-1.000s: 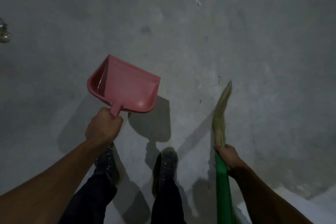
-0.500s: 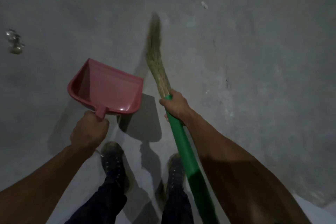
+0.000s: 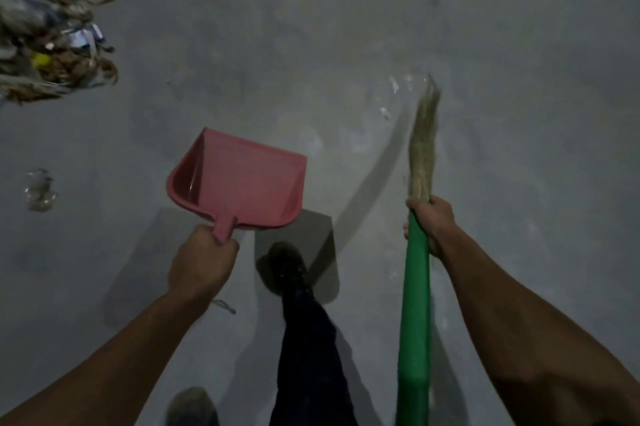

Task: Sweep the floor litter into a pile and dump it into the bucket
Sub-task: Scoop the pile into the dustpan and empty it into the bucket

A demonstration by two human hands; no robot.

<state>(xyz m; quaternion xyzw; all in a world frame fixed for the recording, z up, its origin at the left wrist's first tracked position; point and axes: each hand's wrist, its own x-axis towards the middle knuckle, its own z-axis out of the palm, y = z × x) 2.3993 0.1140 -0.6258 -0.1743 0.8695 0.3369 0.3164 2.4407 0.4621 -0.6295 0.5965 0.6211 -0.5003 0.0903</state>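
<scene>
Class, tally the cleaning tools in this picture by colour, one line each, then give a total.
Pink: 1, the dustpan held in the left hand
Green: 1, the broom by its handle, gripped by the right hand
Total: 2

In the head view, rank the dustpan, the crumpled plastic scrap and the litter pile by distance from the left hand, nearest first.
1. dustpan: its handle is gripped in the left hand.
2. crumpled plastic scrap: on the floor, out to the left.
3. litter pile: far upper left corner.
</scene>
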